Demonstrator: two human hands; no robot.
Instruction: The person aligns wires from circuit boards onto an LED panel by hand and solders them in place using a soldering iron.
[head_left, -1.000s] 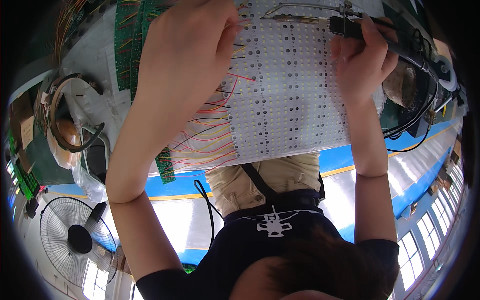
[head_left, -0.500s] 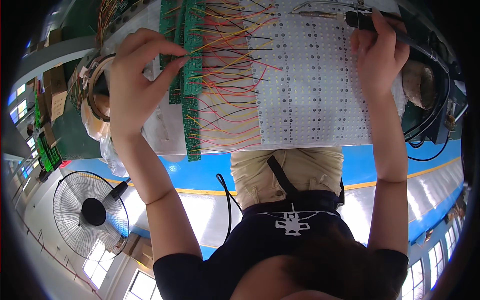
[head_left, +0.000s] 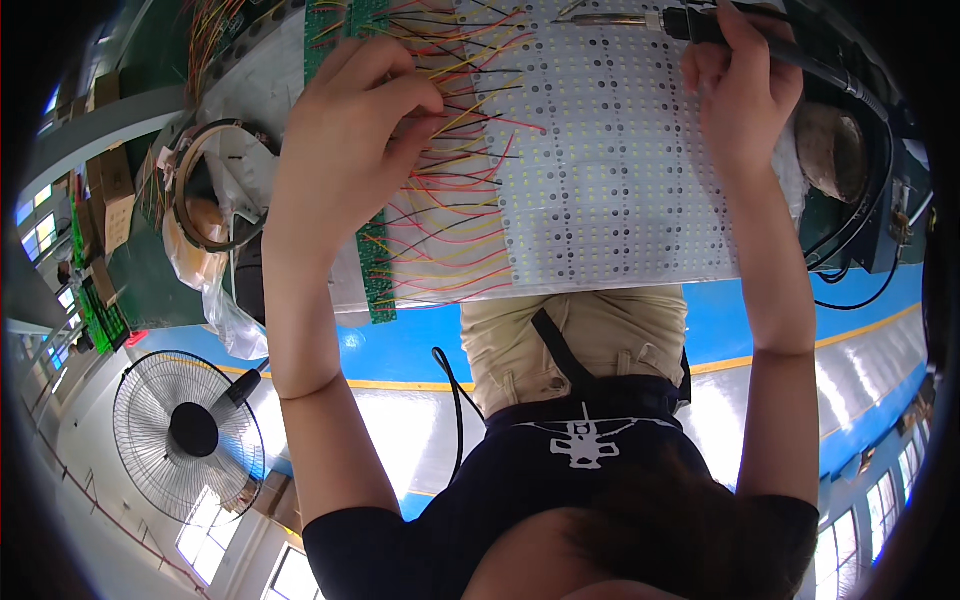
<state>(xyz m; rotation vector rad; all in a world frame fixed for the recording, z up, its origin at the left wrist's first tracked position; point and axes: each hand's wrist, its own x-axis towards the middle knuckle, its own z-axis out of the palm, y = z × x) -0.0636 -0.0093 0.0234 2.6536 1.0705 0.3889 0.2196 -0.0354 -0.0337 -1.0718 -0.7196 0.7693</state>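
A white panel (head_left: 610,170) dotted with small yellow parts lies in front of me. Many red and yellow wires (head_left: 450,235) run from its left edge to a green circuit board strip (head_left: 378,275). My left hand (head_left: 345,150) rests on the wires, with its fingertips pinched on a few of them near the panel's upper left. My right hand (head_left: 740,95) grips the black handle of a soldering iron (head_left: 690,22) at the panel's top right. The iron's metal tip points left across the top edge of the panel.
A plastic bag hangs in a round ring holder (head_left: 215,190) to the left of the board. Cardboard boxes (head_left: 110,185) stand further left. A pedestal fan (head_left: 185,430) is at the lower left. Black cables (head_left: 860,250) loop at the right, over a blue floor (head_left: 400,345).
My left hand has left the white panel, swung out to the left, and now sits on the wires at the panel's left edge. My right hand has kept hold of the soldering iron.
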